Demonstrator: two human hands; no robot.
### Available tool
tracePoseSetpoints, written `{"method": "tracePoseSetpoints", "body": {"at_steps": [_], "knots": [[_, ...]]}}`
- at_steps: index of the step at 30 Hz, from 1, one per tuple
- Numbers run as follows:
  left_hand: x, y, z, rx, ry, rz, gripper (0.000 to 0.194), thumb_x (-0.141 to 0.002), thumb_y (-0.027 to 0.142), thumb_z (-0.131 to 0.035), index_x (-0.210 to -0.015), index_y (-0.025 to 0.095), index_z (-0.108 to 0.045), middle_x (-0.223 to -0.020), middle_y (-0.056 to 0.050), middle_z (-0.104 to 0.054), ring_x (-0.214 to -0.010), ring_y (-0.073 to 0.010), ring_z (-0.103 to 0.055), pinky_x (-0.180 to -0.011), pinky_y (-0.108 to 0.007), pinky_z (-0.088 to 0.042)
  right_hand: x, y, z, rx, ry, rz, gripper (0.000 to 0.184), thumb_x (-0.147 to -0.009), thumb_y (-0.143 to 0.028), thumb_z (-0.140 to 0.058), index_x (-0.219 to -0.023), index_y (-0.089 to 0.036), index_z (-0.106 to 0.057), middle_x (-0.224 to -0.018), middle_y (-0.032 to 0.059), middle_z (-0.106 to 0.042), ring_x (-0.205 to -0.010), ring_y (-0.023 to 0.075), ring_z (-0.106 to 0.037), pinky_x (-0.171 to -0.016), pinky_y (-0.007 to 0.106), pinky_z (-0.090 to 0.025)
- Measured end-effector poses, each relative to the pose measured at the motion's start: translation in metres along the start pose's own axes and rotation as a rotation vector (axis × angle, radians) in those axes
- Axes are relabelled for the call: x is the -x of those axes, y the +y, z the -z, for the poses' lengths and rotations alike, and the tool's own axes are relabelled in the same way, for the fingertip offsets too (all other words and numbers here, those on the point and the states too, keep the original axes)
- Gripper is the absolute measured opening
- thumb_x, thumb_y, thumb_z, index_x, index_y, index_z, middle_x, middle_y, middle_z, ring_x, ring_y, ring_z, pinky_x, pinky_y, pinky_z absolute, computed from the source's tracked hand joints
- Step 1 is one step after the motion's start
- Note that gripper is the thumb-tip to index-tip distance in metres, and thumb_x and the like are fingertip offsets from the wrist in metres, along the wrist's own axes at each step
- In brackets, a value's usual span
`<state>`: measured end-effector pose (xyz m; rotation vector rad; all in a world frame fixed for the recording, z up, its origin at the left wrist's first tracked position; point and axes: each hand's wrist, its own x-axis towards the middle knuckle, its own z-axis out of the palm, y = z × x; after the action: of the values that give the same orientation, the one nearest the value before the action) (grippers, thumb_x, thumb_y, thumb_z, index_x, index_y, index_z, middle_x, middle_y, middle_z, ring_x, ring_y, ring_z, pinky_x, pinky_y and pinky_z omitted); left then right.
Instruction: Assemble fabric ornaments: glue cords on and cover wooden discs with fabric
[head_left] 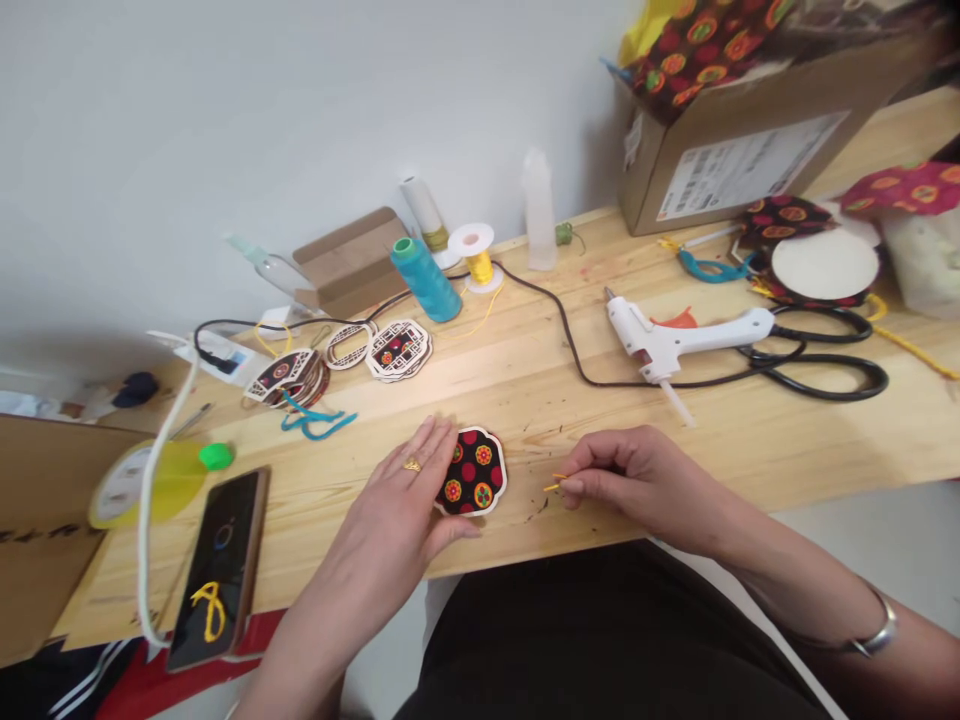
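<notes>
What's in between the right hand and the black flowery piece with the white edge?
The head view shows small dark scraps on the pale wooden tabletop, and yellow cord poking from the right hand towards the flowery piece.

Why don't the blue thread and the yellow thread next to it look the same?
The blue thread makes a big, tall roll, while the yellow thread is a much smaller bundle. The blue thread's roll has a green top; the yellow thread sits on a white reel with wide, round rims. Both are wound up and stand on the wooden table.
</notes>
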<state>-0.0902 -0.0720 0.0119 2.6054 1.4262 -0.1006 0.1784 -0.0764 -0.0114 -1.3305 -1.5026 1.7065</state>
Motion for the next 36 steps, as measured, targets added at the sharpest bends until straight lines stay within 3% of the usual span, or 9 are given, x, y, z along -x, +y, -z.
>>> {"method": "tracePoseSetpoints", "body": {"at_steps": [7, 15, 21, 29, 33, 36], "knots": [[-0.001, 0.002, -0.006, 0.069, -0.050, 0.092, 0.082, -0.082, 0.038, -0.065, -0.148, 0.023, -0.021, -0.150, -0.013, -0.035, -0.131, -0.0248, -0.044, -0.105, -0.038, -0.042, 0.001, -0.003, 0.001, 0.063, 0.014, -0.014, 0.018, -0.083, -0.030, -0.058, -0.069, -0.019, -0.066, -0.069, -0.0018, -0.068, -0.065, 0.0113, -0.057, -0.063, 0.024, -0.041], [-0.001, 0.003, -0.008, 0.112, -0.014, 0.097, 0.078, -0.081, 0.039, -0.066, -0.147, 0.022, -0.026, -0.148, -0.014, -0.039, -0.131, -0.0262, -0.045, -0.105, -0.041, -0.042, 0.001, -0.002, -0.005, 0.111, 0.026, -0.014, 0.020, -0.085, -0.030, -0.055, -0.072, -0.019, -0.065, -0.069, -0.0006, -0.066, -0.066, 0.0129, -0.056, -0.063, 0.026, -0.041], [0.001, 0.003, -0.009, 0.156, -0.030, 0.124, 0.077, -0.083, 0.040, -0.063, -0.147, 0.022, -0.025, -0.149, -0.012, -0.039, -0.132, -0.0264, -0.044, -0.106, -0.041, -0.040, 0.005, -0.001, -0.011, 0.105, 0.055, 0.033, 0.018, -0.088, -0.030, -0.053, -0.101, -0.022, -0.062, -0.071, -0.0024, -0.067, -0.068, 0.0128, -0.060, -0.065, 0.025, -0.044], [0.005, -0.002, -0.011, 0.209, 0.014, 0.098, 0.077, -0.083, 0.042, -0.062, -0.148, 0.029, -0.023, -0.152, -0.008, -0.033, -0.134, -0.0262, -0.042, -0.106, -0.041, -0.040, 0.009, 0.000, -0.014, 0.140, 0.080, 0.029, 0.031, -0.085, -0.031, -0.056, -0.114, -0.022, -0.062, -0.078, -0.0005, -0.071, -0.073, 0.0158, -0.063, -0.064, 0.027, -0.045], [0.005, -0.005, -0.008, 0.216, -0.002, 0.110, 0.078, -0.083, 0.046, -0.061, -0.148, 0.030, -0.021, -0.154, -0.008, -0.030, -0.132, -0.0269, -0.043, -0.104, -0.040, -0.041, 0.010, -0.001, -0.011, 0.251, 0.076, 0.060, 0.017, -0.085, -0.028, -0.056, -0.095, -0.023, -0.069, -0.082, -0.0009, -0.071, -0.074, 0.0150, -0.062, -0.068, 0.026, -0.044], [0.005, -0.004, -0.003, 0.225, -0.022, 0.103, 0.084, -0.082, 0.054, -0.058, -0.149, 0.028, -0.017, -0.155, -0.009, -0.028, -0.137, -0.0269, -0.035, -0.109, -0.042, -0.036, 0.010, -0.007, -0.004, 0.351, 0.078, 0.054, 0.017, -0.086, -0.025, -0.053, -0.078, -0.022, -0.068, -0.074, -0.0019, -0.069, -0.068, 0.0136, -0.060, -0.064, 0.025, -0.043]]}}
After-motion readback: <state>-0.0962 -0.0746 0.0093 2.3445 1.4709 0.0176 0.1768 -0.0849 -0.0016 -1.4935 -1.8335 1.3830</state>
